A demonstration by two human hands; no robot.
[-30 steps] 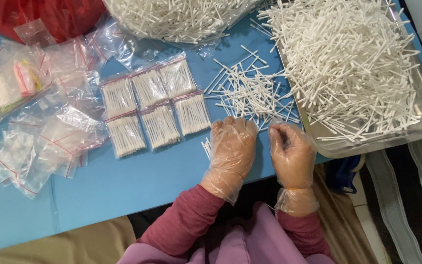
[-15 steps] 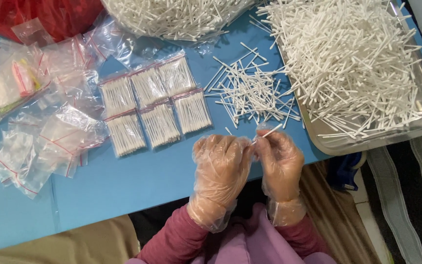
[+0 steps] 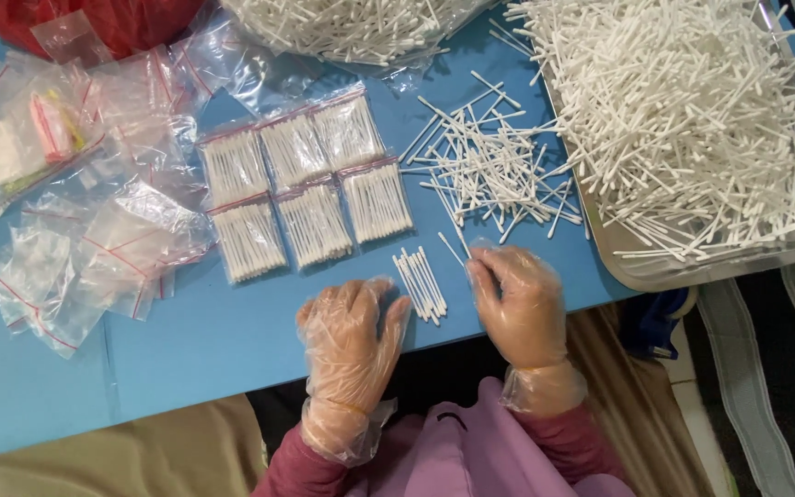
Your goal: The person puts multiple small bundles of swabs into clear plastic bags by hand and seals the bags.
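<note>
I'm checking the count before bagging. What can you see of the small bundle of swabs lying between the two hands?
The small bundle of cotton swabs holds roughly ten thin white sticks with padded tips, lined up side by side, tilted slightly left. It lies flat on the blue table near the front edge. The gloved left hand sits beside it, fingertips close.

Head camera looks steeply down, close over the blue table [image 3: 213, 350].

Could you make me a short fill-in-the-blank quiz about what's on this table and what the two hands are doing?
1. The filled bags of swabs number ____.
2. Both hands wear clear plastic ____.
3. The small aligned bundle of swabs lies ____ the left hand and the right hand.
4. The biggest heap of loose swabs lies in a metal ____.

Missing words: six; gloves; between; tray
</note>
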